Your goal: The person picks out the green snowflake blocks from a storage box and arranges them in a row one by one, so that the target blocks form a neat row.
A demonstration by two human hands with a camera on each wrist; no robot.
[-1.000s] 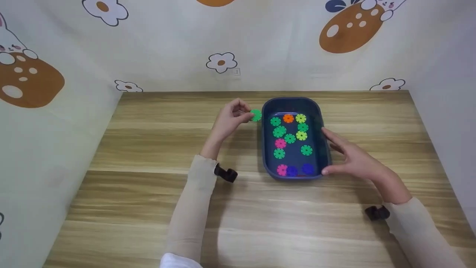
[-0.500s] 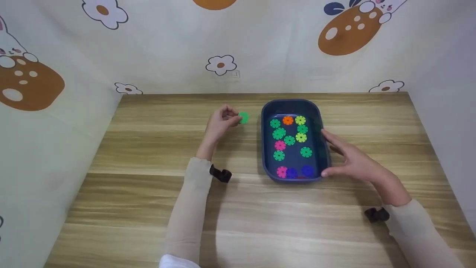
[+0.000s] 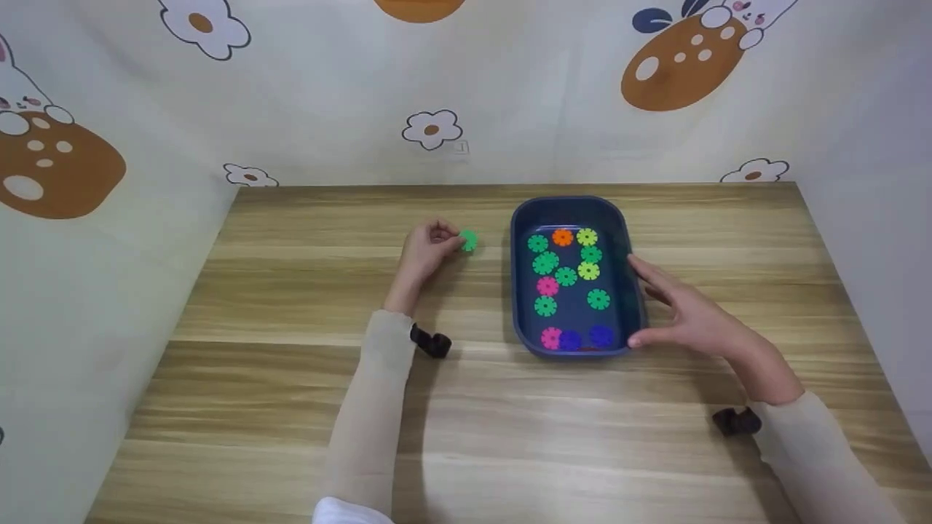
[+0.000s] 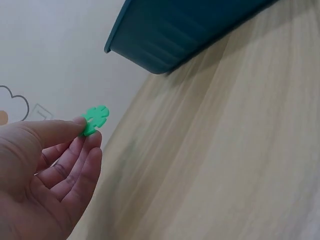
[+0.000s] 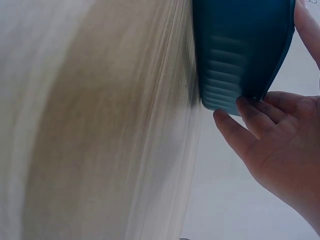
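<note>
Between thumb and fingertips my left hand (image 3: 424,251) pinches a green notched plastic disc (image 3: 468,241). It is held up on edge above the wooden table, left of a dark blue plastic tub (image 3: 519,291); the left wrist view shows the disc (image 4: 96,119) clear of the tabletop. My right hand (image 3: 688,309) rests against the tub's right side, fingers spread along the wall and thumb at the near right corner. Inside the tub lie several similar discs: green, yellow, pink, blue and an orange disc (image 3: 563,237).
A pale printed cloth (image 3: 510,87) with flowers and rabbits stands behind the table (image 3: 291,407) and on its left. A plain pale wall (image 3: 866,211) bounds the right. Each wrist wears a black camera mount (image 3: 431,341).
The left hand has drawn the green disc leftward from beside the tub's rim and slightly toward me. The right hand and the tub have stayed in place.
</note>
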